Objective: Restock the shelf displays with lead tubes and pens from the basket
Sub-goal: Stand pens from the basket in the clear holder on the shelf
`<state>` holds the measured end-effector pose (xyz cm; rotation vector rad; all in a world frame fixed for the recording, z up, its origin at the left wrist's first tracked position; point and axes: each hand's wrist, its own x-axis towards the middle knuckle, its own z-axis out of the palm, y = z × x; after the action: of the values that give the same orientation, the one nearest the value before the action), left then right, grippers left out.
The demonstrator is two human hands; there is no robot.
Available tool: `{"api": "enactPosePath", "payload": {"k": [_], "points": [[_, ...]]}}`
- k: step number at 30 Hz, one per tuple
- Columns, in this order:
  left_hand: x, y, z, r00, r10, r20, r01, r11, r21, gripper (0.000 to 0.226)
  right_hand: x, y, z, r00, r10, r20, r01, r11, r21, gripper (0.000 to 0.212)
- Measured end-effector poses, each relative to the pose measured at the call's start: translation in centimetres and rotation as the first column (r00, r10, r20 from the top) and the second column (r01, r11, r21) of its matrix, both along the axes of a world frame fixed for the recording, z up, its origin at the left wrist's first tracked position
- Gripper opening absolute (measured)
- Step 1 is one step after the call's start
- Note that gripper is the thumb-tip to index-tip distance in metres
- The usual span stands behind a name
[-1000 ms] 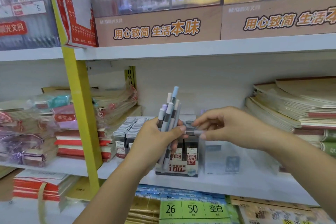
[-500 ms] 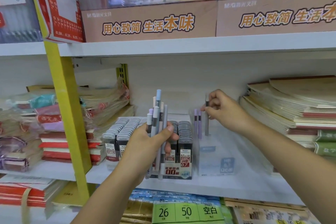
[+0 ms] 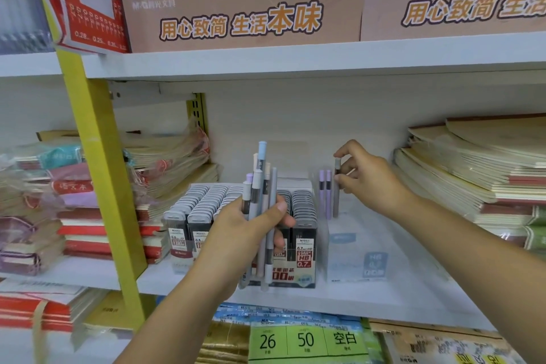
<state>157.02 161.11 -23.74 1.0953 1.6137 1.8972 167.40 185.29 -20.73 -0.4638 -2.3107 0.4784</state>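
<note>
Tube (image 3: 336,201) now upright, base perhaps hidden

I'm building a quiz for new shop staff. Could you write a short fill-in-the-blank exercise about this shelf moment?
The slim upright pen pinched by the right hand is ____ in colour.
Just left of it, ____ slim lilac pens stand in the clear plastic display tray.
The left hand grips a bundle of slim pastel pens; the tallest has a light ____ cap.
Missing words: grey, two, blue.
</note>
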Motion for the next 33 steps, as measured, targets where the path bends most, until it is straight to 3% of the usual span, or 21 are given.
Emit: {"api": "enactPosePath", "payload": {"k": [3, 5, 10, 12, 14, 16, 18, 19, 23, 25, 27, 30, 32, 33], "points": [[0.0, -0.1, 0.0, 1.000, -0.010, 0.008, 0.010, 1.000, 0.003, 0.004, -0.1, 0.0, -0.1, 1.000, 0.001, 0.001, -0.001, 1.000, -0.008, 0.034], [0.0, -0.2, 0.0, 1.000, -0.012, 0.017, 0.012, 1.000, 0.001, 0.013, -0.1, -0.1, -0.2, 0.999, -0.011, 0.050, 0.009, 0.999, 0.035, 0.031], [0.3, -0.4, 0.1, 0.999, -0.028, 0.042, 0.029, 0.999, -0.022, 0.015, -0.2, -1.0, 0.6, 0.950, -0.229, 0.214, 0.141, 0.922, 0.361, 0.019], [0.5, -0.6, 0.3, 0.997, -0.049, 0.054, 0.051, 0.998, -0.032, 0.020, 0.3, -1.9, 1.0, 0.968, -0.207, 0.140, 0.139, 0.911, 0.388, 0.025], [0.8, -0.8, 0.6, 0.994, -0.087, 0.071, 0.089, 0.996, -0.025, 0.025, 1.4, -4.3, 1.5, 0.993, -0.093, -0.077, 0.111, 0.954, 0.278, 0.021], [1.3, -0.7, 0.8, 0.987, -0.140, 0.083, 0.142, 0.990, -0.016, 0.021, 2.5, -7.3, 2.0, 0.985, 0.078, -0.156, -0.082, 0.996, -0.024, 0.016], [1.9, -0.4, 0.9, 0.983, -0.172, 0.065, 0.174, 0.984, -0.023, 0.011, 3.2, -10.0, 2.2, 0.951, 0.290, -0.106, -0.309, 0.897, -0.317, 0.019], [2.2, -0.2, 0.9, 0.981, -0.184, 0.053, 0.186, 0.982, -0.027, 0.009, 3.4, -10.9, 2.1, 0.931, 0.350, -0.103, -0.362, 0.852, -0.377, 0.019], [2.8, -0.2, 0.8, 0.964, -0.250, 0.090, 0.254, 0.967, -0.036, 0.009, 4.1, -11.3, 2.4, 0.895, 0.310, -0.321, -0.435, 0.766, -0.473, 0.012], [2.6, -0.7, 0.5, 0.954, -0.272, 0.125, 0.282, 0.957, -0.072, 0.010, 4.8, -10.4, 2.8, 0.848, 0.256, -0.465, -0.502, 0.670, -0.547, 0.010], [2.1, -1.2, 0.0, 0.950, -0.268, 0.159, 0.285, 0.954, -0.093, 0.019, 5.8, -9.3, 2.9, 0.825, 0.238, -0.513, -0.538, 0.608, -0.583, 0.015], [1.7, -1.7, -0.2, 0.965, -0.210, 0.154, 0.220, 0.974, -0.052, 0.017, 7.3, -8.2, 2.7, 0.893, 0.309, -0.328, -0.451, 0.633, -0.629, 0.017], [1.4, -1.6, 0.0, 0.979, -0.157, 0.133, 0.159, 0.987, -0.012, 0.002, 8.0, -7.8, 2.8, 0.934, 0.356, -0.027, -0.317, 0.791, -0.524, 0.014], [1.1, -1.5, 0.2, 0.986, -0.131, 0.102, 0.132, 0.991, -0.006, 0.007, 8.1, -7.9, 3.0, 0.935, 0.339, 0.106, -0.266, 0.865, -0.424, 0.014]]}}
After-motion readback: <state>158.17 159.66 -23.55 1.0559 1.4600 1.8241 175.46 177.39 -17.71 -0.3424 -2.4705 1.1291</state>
